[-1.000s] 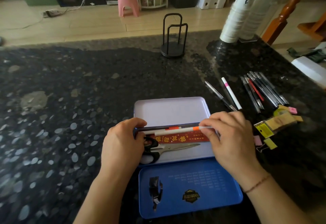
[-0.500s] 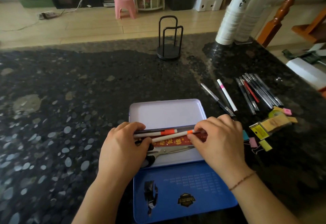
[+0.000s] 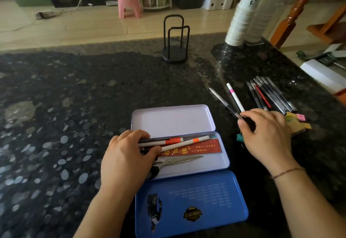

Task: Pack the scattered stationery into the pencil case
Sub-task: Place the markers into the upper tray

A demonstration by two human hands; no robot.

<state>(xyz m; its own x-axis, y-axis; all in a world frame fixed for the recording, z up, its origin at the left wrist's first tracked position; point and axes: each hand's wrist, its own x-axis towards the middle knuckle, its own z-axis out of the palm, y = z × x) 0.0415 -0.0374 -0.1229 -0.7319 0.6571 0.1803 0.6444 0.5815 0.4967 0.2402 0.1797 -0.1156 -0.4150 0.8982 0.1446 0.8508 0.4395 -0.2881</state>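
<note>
The pencil case (image 3: 198,167) lies open in front of me, with a lilac tray (image 3: 174,119) behind it and the blue lid (image 3: 206,200) nearer me. Inside are two white pens with orange bands (image 3: 195,140), a dark pen, a red ruler (image 3: 198,148) and scissors (image 3: 179,161). My left hand (image 3: 125,159) grips the pens' left ends in the case. My right hand (image 3: 265,134) is right of the case, fingers curled over the near ends of a silver-black pen (image 3: 221,101) and a white pen with a pink band (image 3: 235,97). Whether it grips one is unclear.
Several dark pens and a red one (image 3: 269,93) lie further right, with erasers and sticky notes (image 3: 297,123) half hidden behind my right hand and a teal clip (image 3: 240,138) below it. A black wire stand (image 3: 175,50) and paper cup stacks (image 3: 243,13) stand at the back.
My right hand let go of the orange-banded pen in the case and moved right to the loose pens. My left hand stayed on the pens' left ends.
</note>
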